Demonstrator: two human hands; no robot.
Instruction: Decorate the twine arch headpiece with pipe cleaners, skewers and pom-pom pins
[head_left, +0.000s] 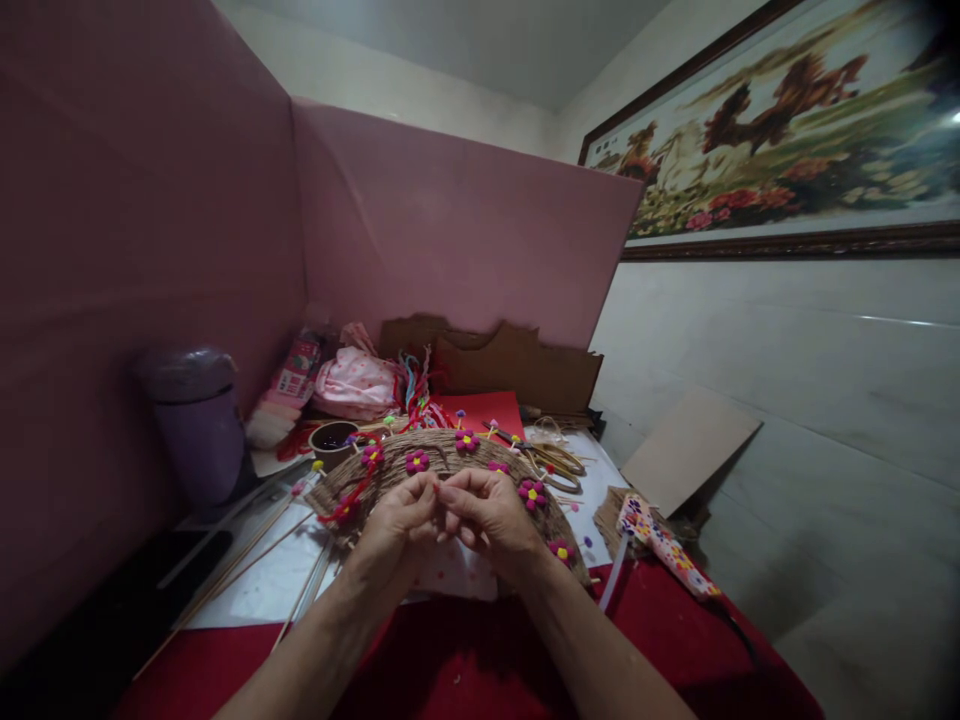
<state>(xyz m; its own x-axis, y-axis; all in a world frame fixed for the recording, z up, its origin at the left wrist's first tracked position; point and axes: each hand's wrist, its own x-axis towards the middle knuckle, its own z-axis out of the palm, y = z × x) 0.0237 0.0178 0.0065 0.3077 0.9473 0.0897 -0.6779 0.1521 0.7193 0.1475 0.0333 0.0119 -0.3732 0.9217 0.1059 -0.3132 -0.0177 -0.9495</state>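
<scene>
My left hand [401,525] and my right hand [487,515] meet at the fingertips, both pinched closed. A tiny reddish bit shows between them, too small to name. Right behind the hands lies a curved, fan-like piece wrapped in brown twine [442,445]. Magenta felt flowers [532,493] with yellow centres are set along it, and small coloured pompoms on sticks stand out from its edge. A fuzzy red strand [366,480] loops over its left end. Below the fingers, part of a white cloth with pink dots [457,570] is visible.
On the right lies a flower-patterned glue gun [664,550] with a clear glue stick. Scissors [551,462] rest behind the twine piece. Thin wooden sticks [232,565] and a purple tumbler [199,430] are at left. Cardboard [517,370] leans against the pink partition [465,230].
</scene>
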